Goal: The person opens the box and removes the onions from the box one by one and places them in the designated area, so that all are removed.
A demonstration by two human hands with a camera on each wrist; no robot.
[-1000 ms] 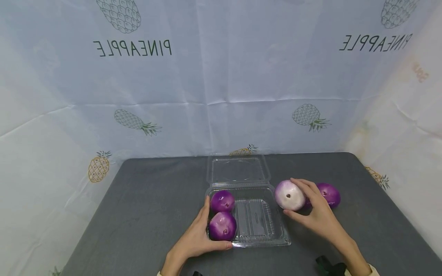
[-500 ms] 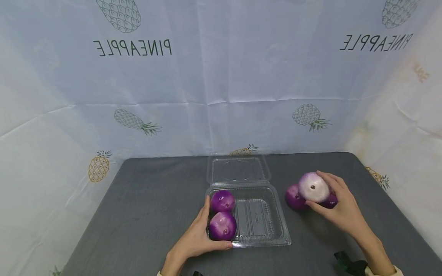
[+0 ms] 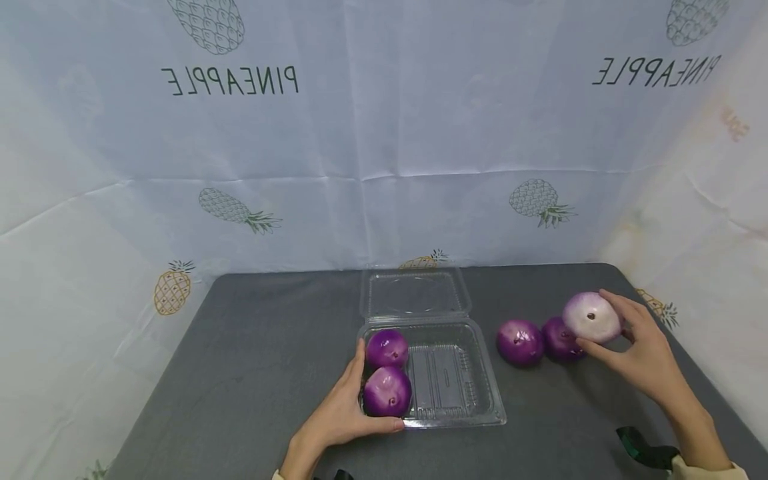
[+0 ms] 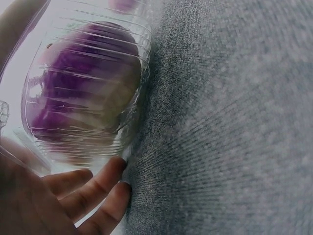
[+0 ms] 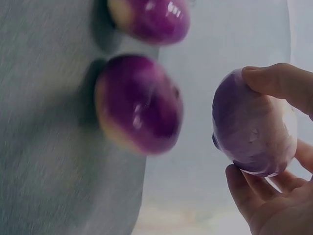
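Observation:
My right hand (image 3: 645, 350) grips a pale purple-and-white turnip-like vegetable (image 3: 591, 317) between thumb and fingers. The right wrist view shows this pale vegetable (image 5: 254, 127) held apart from the others. Two darker purple ones, a left one (image 3: 520, 343) and a right one (image 3: 561, 340), sit side by side on the table. My left hand (image 3: 345, 410) rests against the left front corner of a clear plastic clamshell box (image 3: 447, 387), fingers along its side and thumb at the front rim. Two purple vegetables (image 3: 387, 391) lie along the box's left side; one shows through the ribbed wall (image 4: 93, 83).
The box's lid (image 3: 415, 295) lies folded back behind it, near the rear table edge. A dark grey cloth surface (image 3: 270, 333) covers the table. A pineapple-print curtain (image 3: 420, 133) hangs behind and at both sides.
My right hand has carried the pale vegetable rightward from beside the box, past the two dark ones. Both of those now show more fully. The left hand and box stay put.

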